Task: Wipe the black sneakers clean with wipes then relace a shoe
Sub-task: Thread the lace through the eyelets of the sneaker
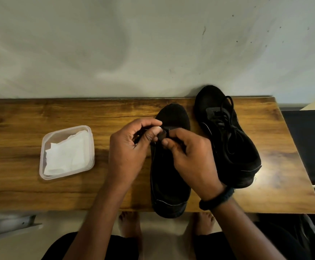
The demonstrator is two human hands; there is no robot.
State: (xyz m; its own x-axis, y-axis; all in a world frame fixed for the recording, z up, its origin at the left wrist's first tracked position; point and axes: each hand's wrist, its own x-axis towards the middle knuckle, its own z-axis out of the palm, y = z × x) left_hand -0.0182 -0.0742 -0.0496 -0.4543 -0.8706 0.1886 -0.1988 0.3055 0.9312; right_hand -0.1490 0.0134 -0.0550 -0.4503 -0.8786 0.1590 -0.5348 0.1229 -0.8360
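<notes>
Two black sneakers lie on a wooden table [49, 113], toes toward the wall. The near sneaker [169, 184] sits in the middle, its heel over the front edge. Over its lace area, my left hand [132, 149] and my right hand [190, 158] each pinch part of a black lace [164, 133] between thumb and fingers. Most of the lace and the eyelets are hidden by my fingers. The second sneaker [230, 145] lies to the right, laced, with loose loops on top.
A clear plastic tub [42, 156] holding white wipes [66, 154] stands on the left of the table. The wall rises right behind the table. The table's right edge drops to a dark area. My bare feet show below the front edge.
</notes>
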